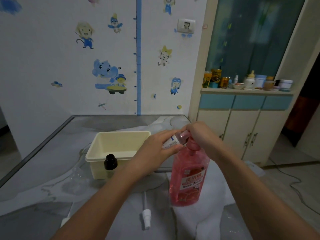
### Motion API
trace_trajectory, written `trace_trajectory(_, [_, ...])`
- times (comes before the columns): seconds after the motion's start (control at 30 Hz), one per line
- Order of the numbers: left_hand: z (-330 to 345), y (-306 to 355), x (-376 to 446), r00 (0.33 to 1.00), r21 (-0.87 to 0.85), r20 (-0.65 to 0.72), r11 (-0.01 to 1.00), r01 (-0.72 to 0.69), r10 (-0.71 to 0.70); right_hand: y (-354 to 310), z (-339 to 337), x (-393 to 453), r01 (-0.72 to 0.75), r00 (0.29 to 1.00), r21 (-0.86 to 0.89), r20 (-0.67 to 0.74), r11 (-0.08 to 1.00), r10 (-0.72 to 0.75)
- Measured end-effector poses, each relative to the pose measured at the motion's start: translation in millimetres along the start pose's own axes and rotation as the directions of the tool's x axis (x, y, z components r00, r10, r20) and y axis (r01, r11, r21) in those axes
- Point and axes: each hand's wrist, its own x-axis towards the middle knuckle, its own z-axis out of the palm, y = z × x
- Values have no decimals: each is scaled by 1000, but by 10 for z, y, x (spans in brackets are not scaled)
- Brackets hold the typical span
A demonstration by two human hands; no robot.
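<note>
A tall pink bottle of dish soap (187,177) with a pump top stands upright on the glass table. My left hand (154,153) grips a small clear bottle (173,140) with a white label, tilted with its open neck against the pump's spout. My right hand (201,135) curls over the pink pump head (192,144). A white spray nozzle with its dip tube (146,216) lies loose on the table near me.
A cream plastic tub (103,146) sits left of the hands, with a small bottle with a dark cap (110,161) in front of it. The table (52,161) backs onto a stickered wall. A cabinet (242,129) with jars stands at the right.
</note>
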Motion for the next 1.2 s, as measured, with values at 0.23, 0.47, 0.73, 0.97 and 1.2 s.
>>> trace_trajectory(0.23, [-80, 87, 69, 1000, -5, 1, 1000, 10, -10, -183, -69, -10, 42, 999, -61, 30, 997, -40])
trace_trajectory(0.47, [-13, 12, 34, 1000, -2, 3, 1000, -13, 13, -8, 0, 18, 11, 1000, 52, -18, 999, -10])
trace_trajectory(0.73, [-63, 58, 56, 1000, 2, 3, 1000, 0, 0, -129, -55, -45, 16, 1000, -21, 15, 1000, -15])
trace_trajectory(0.97, [-46, 56, 52, 1000, 0, 4, 1000, -14, 14, -114, -38, -13, 23, 1000, -47, -5, 999, -24])
trace_trajectory(1.2, [2, -12, 33, 1000, -8, -9, 1000, -21, 21, -30, -11, 1, -1, 1000, -20, -13, 1000, 1])
